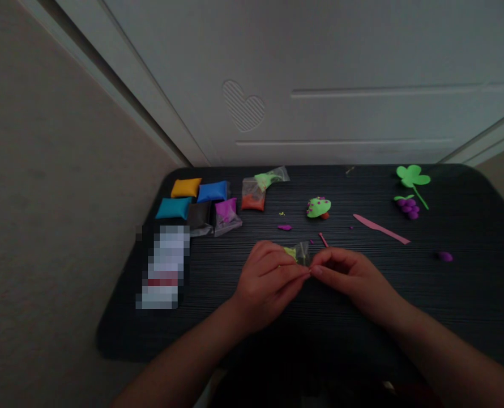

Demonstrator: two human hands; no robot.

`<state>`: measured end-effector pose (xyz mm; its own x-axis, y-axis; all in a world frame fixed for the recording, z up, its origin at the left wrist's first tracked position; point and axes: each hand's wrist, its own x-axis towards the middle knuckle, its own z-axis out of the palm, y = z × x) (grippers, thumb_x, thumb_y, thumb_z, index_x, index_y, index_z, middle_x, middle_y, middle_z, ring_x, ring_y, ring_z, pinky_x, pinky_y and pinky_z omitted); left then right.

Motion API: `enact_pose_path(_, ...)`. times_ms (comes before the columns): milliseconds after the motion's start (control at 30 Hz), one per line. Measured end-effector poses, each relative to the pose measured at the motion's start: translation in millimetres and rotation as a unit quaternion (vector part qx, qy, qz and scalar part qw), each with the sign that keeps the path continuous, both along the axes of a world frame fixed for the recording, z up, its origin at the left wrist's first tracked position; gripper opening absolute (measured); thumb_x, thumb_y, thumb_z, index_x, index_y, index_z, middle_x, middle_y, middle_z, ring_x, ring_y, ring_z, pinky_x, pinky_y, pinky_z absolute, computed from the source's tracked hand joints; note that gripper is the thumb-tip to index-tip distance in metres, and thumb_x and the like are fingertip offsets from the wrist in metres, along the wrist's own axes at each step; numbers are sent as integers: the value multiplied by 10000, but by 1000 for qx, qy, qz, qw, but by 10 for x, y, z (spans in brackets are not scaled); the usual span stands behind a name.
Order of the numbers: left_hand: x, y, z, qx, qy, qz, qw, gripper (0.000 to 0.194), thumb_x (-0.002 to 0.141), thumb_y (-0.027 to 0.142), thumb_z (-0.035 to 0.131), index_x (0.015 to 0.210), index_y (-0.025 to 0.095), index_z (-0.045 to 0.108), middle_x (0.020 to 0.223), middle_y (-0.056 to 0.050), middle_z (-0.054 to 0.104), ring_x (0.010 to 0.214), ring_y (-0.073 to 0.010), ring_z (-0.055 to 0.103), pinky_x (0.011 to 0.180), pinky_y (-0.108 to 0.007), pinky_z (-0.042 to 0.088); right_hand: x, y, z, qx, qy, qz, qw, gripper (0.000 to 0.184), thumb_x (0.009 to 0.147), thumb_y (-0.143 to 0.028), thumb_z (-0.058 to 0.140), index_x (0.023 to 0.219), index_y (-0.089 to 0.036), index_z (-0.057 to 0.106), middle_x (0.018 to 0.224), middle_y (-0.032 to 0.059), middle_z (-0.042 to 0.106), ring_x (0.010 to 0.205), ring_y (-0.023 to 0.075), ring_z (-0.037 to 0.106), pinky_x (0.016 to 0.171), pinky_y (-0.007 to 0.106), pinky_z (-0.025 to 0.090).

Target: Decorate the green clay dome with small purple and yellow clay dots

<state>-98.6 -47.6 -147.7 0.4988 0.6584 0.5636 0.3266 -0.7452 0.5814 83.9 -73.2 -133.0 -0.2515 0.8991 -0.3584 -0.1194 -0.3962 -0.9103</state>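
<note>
Both my hands meet over the middle of a small dark table point(468, 294). My left hand point(267, 277) and my right hand point(347, 275) pinch a small clear plastic bag point(300, 253) with a bit of light-green clay in it, fingertips touching at its lower edge. Just beyond the bag lie a thin pink stick point(323, 239) and a small magenta clay piece point(284, 228). Farther back stands a green clay lump with purple dots point(319, 207).
Several clay packets sit at the back left: yellow point(186, 187), blue point(212, 191), teal point(173, 208), black point(199, 216), purple point(226, 214), orange point(252, 195). A pink modelling tool point(381, 229), purple clay grapes point(408, 206), a green leaf shape point(412, 177) and a purple blob point(444, 256) lie right. A white door stands behind.
</note>
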Motion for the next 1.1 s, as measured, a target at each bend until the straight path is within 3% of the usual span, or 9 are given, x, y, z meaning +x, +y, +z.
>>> enact_pose_path(233,19,15,32,-8,-6,15,1000,152,697,92,641,830,166,640,756,-24,632,746,-133,560,722,-309,471,163,38,-63,1,27,-73,997,123,757,-318,622,767,-208,570,607,-51,470,532,69,406,444,193,281)
enact_pose_path(600,39,15,3,9,-32,0,999,172,672,117,685,823,175,628,739,-12,638,723,-126,568,694,-292,488,-1,-21,-80,-15,49,0,999,75,722,-268,669,734,-200,639,690,-40,563,630,62,473,629,201,369)
enact_pose_path(900,18,14,-32,18,-25,-8,999,259,698,116,662,944,186,619,804,-19,648,766,-128,574,709,-293,494,-11,-37,-88,-37,71,7,997,80,738,-271,658,731,-196,633,712,-42,573,663,58,486,642,195,363)
enact_pose_path(1100,-14,-1,-81,37,-9,-4,999,308,677,57,653,952,193,620,815,-16,662,792,-148,554,724,-324,474,-30,-33,-121,-52,84,-15,995,80,739,-245,661,738,-169,636,649,-40,527,590,45,422,572,187,324)
